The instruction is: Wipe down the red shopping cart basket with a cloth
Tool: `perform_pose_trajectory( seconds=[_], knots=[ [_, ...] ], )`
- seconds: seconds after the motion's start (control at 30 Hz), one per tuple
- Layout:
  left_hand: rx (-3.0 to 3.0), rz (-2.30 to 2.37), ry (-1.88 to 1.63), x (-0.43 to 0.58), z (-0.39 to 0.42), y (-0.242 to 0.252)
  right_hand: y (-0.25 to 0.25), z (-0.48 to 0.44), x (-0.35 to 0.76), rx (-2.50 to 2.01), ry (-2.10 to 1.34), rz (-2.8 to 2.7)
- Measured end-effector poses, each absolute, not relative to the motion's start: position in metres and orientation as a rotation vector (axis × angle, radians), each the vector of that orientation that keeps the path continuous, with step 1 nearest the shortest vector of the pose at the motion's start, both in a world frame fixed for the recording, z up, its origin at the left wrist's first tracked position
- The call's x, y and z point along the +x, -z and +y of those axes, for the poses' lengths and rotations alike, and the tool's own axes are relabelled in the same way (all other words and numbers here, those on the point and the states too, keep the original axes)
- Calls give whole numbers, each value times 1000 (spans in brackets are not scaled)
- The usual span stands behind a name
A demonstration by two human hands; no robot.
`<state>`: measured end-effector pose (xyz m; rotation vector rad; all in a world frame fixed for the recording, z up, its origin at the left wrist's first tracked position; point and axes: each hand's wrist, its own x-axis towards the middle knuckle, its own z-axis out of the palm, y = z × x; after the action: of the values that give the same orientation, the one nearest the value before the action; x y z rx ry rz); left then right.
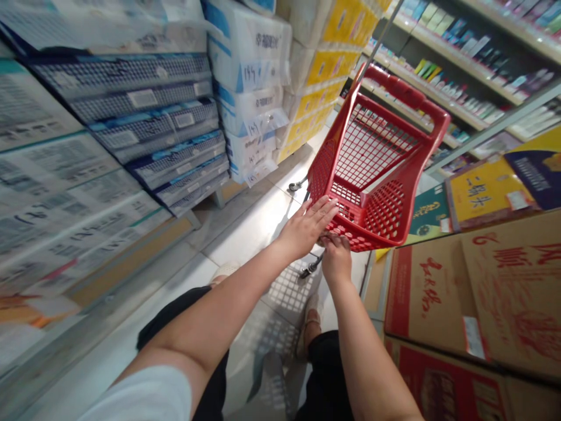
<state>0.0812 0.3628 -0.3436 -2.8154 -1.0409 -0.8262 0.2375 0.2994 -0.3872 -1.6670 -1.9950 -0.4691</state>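
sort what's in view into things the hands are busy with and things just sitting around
In hand:
- red shopping cart, near edge under both hands
- left hand, laid across that edge
- right hand, fingers curled on it

Just around:
- blue-and-white packs, stacked
- yellow-and-white packs, stacked
- cardboard cartons
- shelved goods

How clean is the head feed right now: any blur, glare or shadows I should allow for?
Head view: stacked white packs at left smear with blur; head view: light nearly washes out a floor patch; head view: a grid-patterned shadow lies below the red cart, whose basket looks comparatively clear.
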Motion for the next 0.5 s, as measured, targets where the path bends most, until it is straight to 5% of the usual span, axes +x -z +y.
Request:
perform_pose_trajectory(
  seconds=[0.5],
  knots=[
    [-2773,-1033,822,81,363,344,378,294,239,-1675,617,-1901]
  ],
)
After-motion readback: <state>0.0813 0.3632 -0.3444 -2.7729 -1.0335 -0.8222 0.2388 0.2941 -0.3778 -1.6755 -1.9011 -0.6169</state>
